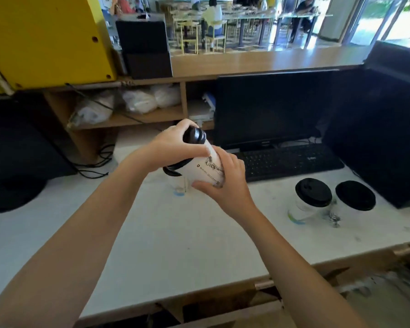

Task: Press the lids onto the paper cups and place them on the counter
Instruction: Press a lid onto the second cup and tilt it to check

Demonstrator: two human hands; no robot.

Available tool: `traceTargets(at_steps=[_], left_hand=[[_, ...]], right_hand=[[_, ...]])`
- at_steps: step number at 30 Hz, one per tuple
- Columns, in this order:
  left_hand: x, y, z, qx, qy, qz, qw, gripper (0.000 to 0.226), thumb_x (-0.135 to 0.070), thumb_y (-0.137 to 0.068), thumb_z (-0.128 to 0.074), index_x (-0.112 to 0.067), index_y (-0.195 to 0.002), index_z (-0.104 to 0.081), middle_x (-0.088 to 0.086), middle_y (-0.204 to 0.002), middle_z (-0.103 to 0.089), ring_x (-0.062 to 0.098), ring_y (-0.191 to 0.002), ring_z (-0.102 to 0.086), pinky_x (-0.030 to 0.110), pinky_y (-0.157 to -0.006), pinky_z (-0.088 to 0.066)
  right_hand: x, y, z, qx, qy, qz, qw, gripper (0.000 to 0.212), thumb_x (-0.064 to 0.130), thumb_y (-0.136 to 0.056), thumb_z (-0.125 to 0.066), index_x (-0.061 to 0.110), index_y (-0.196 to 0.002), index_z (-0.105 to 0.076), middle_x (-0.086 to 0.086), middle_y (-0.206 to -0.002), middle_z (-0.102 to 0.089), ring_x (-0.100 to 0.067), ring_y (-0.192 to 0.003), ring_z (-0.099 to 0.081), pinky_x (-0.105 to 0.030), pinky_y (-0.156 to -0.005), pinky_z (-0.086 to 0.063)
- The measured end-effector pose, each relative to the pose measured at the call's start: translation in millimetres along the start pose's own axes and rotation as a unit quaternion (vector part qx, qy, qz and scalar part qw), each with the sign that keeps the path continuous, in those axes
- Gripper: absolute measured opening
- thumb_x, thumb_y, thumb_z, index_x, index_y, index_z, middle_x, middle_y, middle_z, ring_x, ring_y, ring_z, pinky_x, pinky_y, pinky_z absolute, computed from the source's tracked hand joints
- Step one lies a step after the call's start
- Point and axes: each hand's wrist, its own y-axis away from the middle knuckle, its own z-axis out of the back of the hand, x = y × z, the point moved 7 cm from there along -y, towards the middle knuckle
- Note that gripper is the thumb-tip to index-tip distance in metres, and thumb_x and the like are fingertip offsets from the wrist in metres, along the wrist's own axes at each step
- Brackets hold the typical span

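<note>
Four paper cups are showing, and four black lids; three cups are standing lidded on the white counter (175, 233), and one is being held above it. The held cup (208, 169) is white with dark line printing down its side; it is tilting, its upper end leaning away and to the left. The right hand (225, 183) is wrapping fingers and thumb round the cup's lower body; the left hand (171, 143) is curling round the black lid (194, 136) at the upper end; whether that lid is sitting fully home cannot be told. The middle cup (179, 185) is standing just under the hands, partly hidden by the left wrist, with a blue mark at its base; the third cup (305, 207) and the fourth cup (355, 195) are standing side by side well to the right, near the one keyboard (291, 162) below the one monitor (270, 107).
</note>
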Motion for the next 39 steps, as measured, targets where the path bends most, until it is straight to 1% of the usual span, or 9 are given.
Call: traceTargets(at_steps=[3,7,14,17,20,24,32,36,39], left_hand=[[8,14,10,-0.03,0.098,-0.06,0.993,0.046,-0.038,-0.07,-0.07,-0.035,-0.111,-0.048,-0.013,-0.099,-0.052,0.007,-0.086,-0.055,0.017,-0.059,-0.043],[25,31,3,-0.059,0.132,-0.14,0.979,0.051,-0.031,-0.07,-0.067,-0.038,-0.115,-0.044,-0.01,-0.104,-0.049,0.008,-0.083,-0.053,0.01,-0.056,-0.045],[81,27,-26,0.025,0.28,-0.028,0.959,0.057,-0.029,-0.093,-0.051,-0.046,-0.139,-0.022,-0.006,-0.147,-0.03,0.02,-0.122,-0.047,0.028,-0.076,-0.056],[104,24,-43,0.092,0.382,0.089,0.915,0.07,-0.06,-0.079,-0.051,-0.036,-0.142,-0.03,0.007,-0.142,-0.042,0.03,-0.122,-0.051,0.05,-0.082,-0.056],[107,21,-52,0.122,0.418,0.121,0.892,0.077,-0.062,-0.069,-0.059,-0.031,-0.136,-0.039,0.01,-0.133,-0.049,0.033,-0.119,-0.054,0.049,-0.075,-0.057],[106,13,-51,0.066,0.416,0.121,0.899,0.053,-0.031,-0.083,-0.065,-0.027,-0.131,-0.042,0.006,-0.129,-0.054,0.029,-0.112,-0.057,0.037,-0.071,-0.057],[97,14,-43,-0.032,0.342,-0.005,0.939,0.074,-0.004,-0.077,-0.071,-0.037,-0.131,-0.032,0.002,-0.128,-0.044,0.025,-0.109,-0.055,0.034,-0.076,-0.06],[95,13,-42,0.014,0.297,-0.04,0.954,0.086,0.0,-0.074,-0.073,-0.042,-0.134,-0.029,-0.003,-0.135,-0.034,0.028,-0.118,-0.049,0.045,-0.081,-0.058],[99,9,-39,0.049,0.275,-0.036,0.959,0.091,-0.002,-0.077,-0.07,-0.044,-0.141,-0.021,-0.008,-0.143,-0.028,0.022,-0.117,-0.05,0.034,-0.078,-0.058]], right_hand=[[-9,-8,16,0.062,-0.125,-0.118,0.983,0.032,0.046,-0.094,-0.046,0.027,-0.119,-0.051,0.001,-0.115,-0.056,-0.012,-0.101,-0.055,-0.014,-0.073,-0.048],[-28,-1,8,0.133,-0.24,-0.317,0.908,0.054,0.06,-0.093,-0.031,0.02,-0.114,-0.059,-0.013,-0.099,-0.069,-0.024,-0.083,-0.069,-0.034,-0.064,-0.058],[-31,3,10,0.053,-0.275,-0.22,0.935,0.035,0.031,-0.09,-0.06,0.015,-0.12,-0.05,-0.011,-0.115,-0.061,-0.02,-0.099,-0.065,-0.03,-0.071,-0.06],[-29,1,9,0.039,-0.256,-0.175,0.95,0.042,0.024,-0.085,-0.067,0.019,-0.121,-0.047,-0.007,-0.119,-0.056,-0.02,-0.104,-0.063,-0.032,-0.076,-0.06],[-26,-1,10,0.04,-0.229,-0.129,0.964,0.049,0.015,-0.08,-0.073,0.024,-0.121,-0.046,-0.002,-0.121,-0.051,-0.018,-0.109,-0.058,-0.028,-0.078,-0.058],[-29,-3,2,0.09,-0.229,-0.119,0.962,0.054,0.01,-0.079,-0.073,0.029,-0.121,-0.043,-0.004,-0.127,-0.046,-0.02,-0.113,-0.054,-0.029,-0.081,-0.058],[-51,-1,-13,0.143,-0.261,-0.343,0.891,0.052,0.061,-0.091,-0.036,0.023,-0.125,-0.049,-0.015,-0.111,-0.061,-0.028,-0.089,-0.07,-0.039,-0.073,-0.059],[-52,1,-14,0.127,-0.37,-0.321,0.863,0.043,0.039,-0.091,-0.055,0.017,-0.128,-0.049,-0.015,-0.121,-0.056,-0.029,-0.095,-0.068,-0.041,-0.078,-0.059],[-54,2,-14,0.123,-0.385,-0.293,0.867,0.039,0.02,-0.088,-0.062,0.015,-0.124,-0.047,-0.011,-0.127,-0.052,-0.029,-0.11,-0.061,-0.047,-0.086,-0.057]])
